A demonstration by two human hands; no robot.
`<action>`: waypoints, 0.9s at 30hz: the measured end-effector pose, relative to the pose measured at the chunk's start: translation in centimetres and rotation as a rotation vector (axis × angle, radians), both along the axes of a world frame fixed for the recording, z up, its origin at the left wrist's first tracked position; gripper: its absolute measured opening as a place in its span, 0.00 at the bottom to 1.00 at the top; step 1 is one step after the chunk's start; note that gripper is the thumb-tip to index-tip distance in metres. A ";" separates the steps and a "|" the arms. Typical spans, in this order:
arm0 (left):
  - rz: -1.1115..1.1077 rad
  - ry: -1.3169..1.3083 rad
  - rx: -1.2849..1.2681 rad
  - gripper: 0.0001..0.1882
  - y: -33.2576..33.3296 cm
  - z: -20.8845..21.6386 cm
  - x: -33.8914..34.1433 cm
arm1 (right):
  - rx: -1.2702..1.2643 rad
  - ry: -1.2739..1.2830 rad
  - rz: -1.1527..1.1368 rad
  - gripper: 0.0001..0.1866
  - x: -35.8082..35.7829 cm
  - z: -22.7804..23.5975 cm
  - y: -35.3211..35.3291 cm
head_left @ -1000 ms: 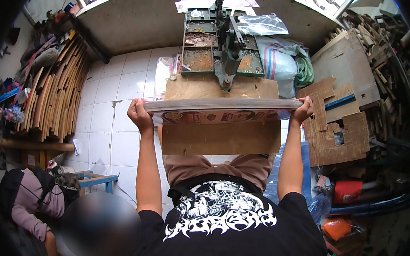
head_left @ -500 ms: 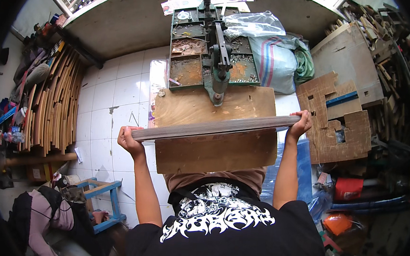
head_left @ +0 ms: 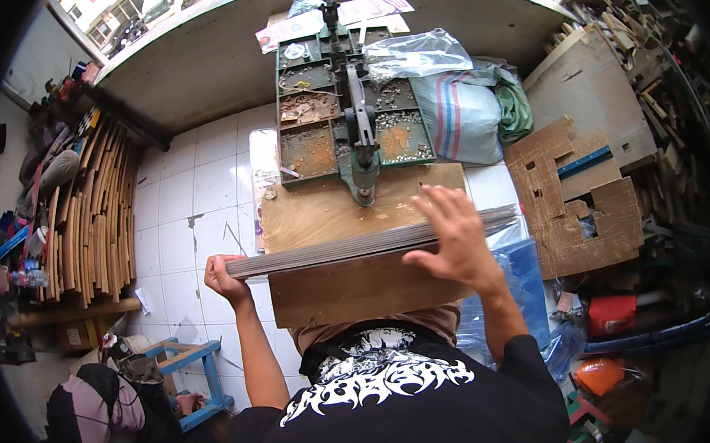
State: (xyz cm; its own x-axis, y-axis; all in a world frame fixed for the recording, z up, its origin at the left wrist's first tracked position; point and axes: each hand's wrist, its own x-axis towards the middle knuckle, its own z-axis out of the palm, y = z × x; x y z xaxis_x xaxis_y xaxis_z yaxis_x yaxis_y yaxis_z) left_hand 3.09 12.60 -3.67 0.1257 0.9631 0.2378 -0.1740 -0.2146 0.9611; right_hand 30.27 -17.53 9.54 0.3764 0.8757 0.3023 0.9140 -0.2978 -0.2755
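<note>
- Board (head_left: 314, 219), wooden, brown: the landmark of this entry, in front of the person.
- Stack of sheets (head_left: 353, 244), grey-edged: slanting across the board, its ends reaching past the board's sides; whether it rests there cannot be told.
- Left hand (head_left: 229, 278): just beyond the board's left side, fingers closed around the stack's end.
- Right hand (head_left: 459, 239): above the board's right part, spread and grasping nothing; contact with the stack cannot be told.
- Press (head_left: 363, 171), green metal: over the board's far edge.
- Tray (head_left: 313, 179), divided: beyond the board.
- Sack (head_left: 465, 122), striped: beyond the board, to the right.
</note>
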 end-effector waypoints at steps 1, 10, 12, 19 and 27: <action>-0.002 0.013 -0.011 0.19 -0.1 0.3 0.1 | -0.047 0.013 0.055 0.48 -0.9 -0.2 1.0; 0.007 0.012 0.016 0.19 -0.2 0.4 0.0 | -0.108 -0.080 0.227 0.57 -6.2 -4.8 6.2; 0.007 0.060 -0.028 0.18 -0.3 0.7 0.0 | -0.170 -0.025 0.201 0.57 -6.0 -5.1 6.6; 0.008 0.046 -0.014 0.19 -0.3 0.6 0.0 | -0.106 -0.089 0.177 0.53 -4.5 -3.6 7.2; -0.002 0.015 0.012 0.19 -0.7 0.4 -0.2 | -0.300 0.097 0.158 0.24 -4.8 -4.5 7.3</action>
